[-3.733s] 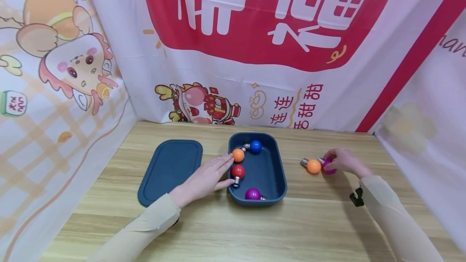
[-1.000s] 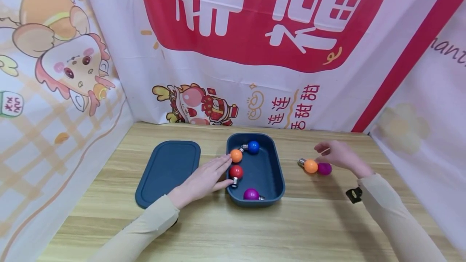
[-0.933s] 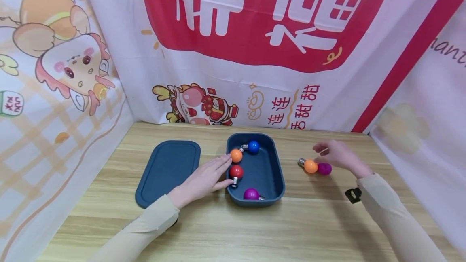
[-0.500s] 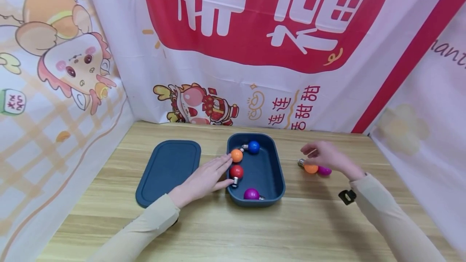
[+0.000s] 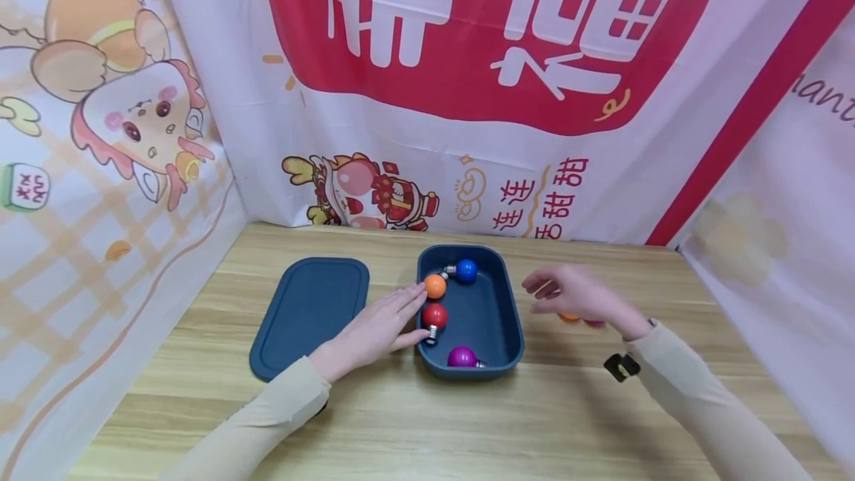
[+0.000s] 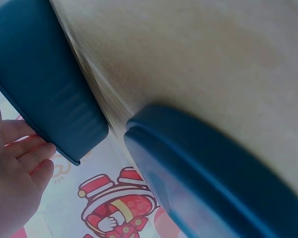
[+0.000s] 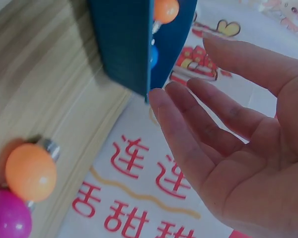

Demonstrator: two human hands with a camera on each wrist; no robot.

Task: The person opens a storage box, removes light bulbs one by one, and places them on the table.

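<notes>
A dark blue box (image 5: 484,314) stands mid-table, with a blue bulb (image 5: 466,270), an orange bulb (image 5: 435,286), a red bulb (image 5: 434,315) and a purple bulb (image 5: 462,357) lying inside. My left hand (image 5: 374,325) rests its extended fingers on the box's left rim. To the right of the box hovers my right hand (image 5: 577,295), its fingers loosely bent and nothing in them. Behind that hand, partly hidden in the head view, a second orange bulb (image 7: 31,172) and a second purple bulb (image 7: 10,214) lie side by side on the table.
A flat dark blue lid (image 5: 310,318) lies left of the box on the wooden table (image 5: 427,429). Printed cloth hangs at the back (image 5: 374,117) and along both sides, meeting the table's edges. A black strap piece (image 5: 622,367) hangs by the right sleeve.
My right hand, earlier at the loose purple bulb, has let go and moved left past the loose orange bulb toward the box. The loose bulbs stay on the table. My left hand has kept its place.
</notes>
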